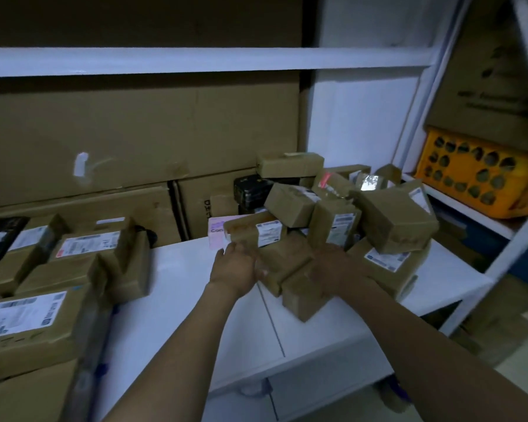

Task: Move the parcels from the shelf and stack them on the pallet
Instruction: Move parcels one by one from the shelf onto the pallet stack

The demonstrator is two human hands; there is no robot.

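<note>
A heap of brown taped parcels lies at the right end of the white shelf. At its front sit two small brown parcels, with a long labelled parcel just above them. My left hand is at their left side, palm turned inward, fingertips touching the underside of the long parcel. On their right side my right hand lies over the small parcels, its fingers lost in blur. No pallet is in view.
More labelled parcels are stacked at the left. Large flat cardboard boxes stand against the back. A shelf beam runs overhead. A yellow crate sits on the neighbouring rack to the right, behind its white upright.
</note>
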